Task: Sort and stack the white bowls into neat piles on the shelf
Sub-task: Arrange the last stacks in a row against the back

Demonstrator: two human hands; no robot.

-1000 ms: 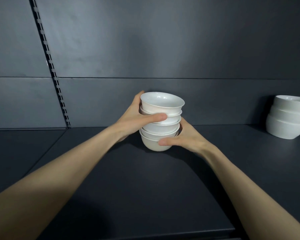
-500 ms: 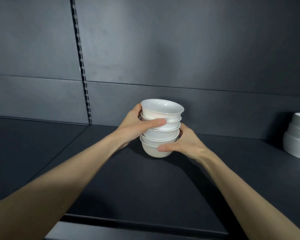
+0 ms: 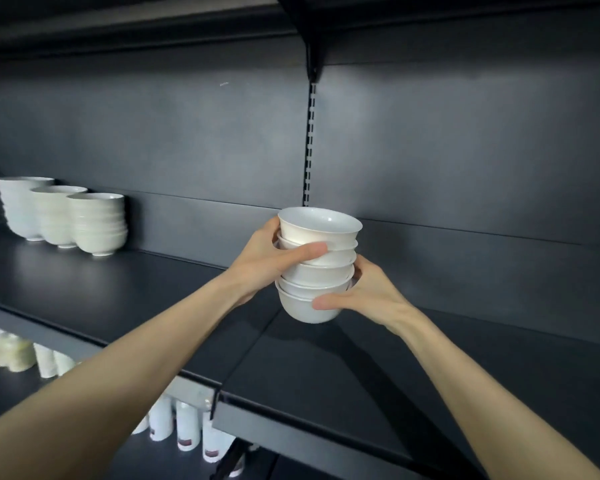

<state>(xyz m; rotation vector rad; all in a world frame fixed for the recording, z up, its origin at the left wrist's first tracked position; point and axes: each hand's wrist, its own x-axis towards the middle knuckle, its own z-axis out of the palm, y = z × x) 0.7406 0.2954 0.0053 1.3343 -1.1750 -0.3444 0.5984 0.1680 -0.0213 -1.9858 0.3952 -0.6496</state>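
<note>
A stack of several small white bowls (image 3: pixel 317 268) hangs in the air above the dark shelf (image 3: pixel 136 292), leaning slightly. My left hand (image 3: pixel 271 261) grips its upper part, thumb across the front. My right hand (image 3: pixel 368 292) holds the lowest bowl from the right, thumb on its front. Three taller piles of white bowls (image 3: pixel 63 214) stand side by side at the far left of the shelf.
A slotted upright (image 3: pixel 309 143) runs up the back wall behind the stack, with a bracket and an upper shelf above it. A seam joins two shelf boards below the stack. White bottles and cups (image 3: pixel 184 427) stand on the lower shelf.
The stack has been lifted off the shelf and carried left between both hands. The view has swung left: the bowls at the right are gone and three piles at the far left now show.
</note>
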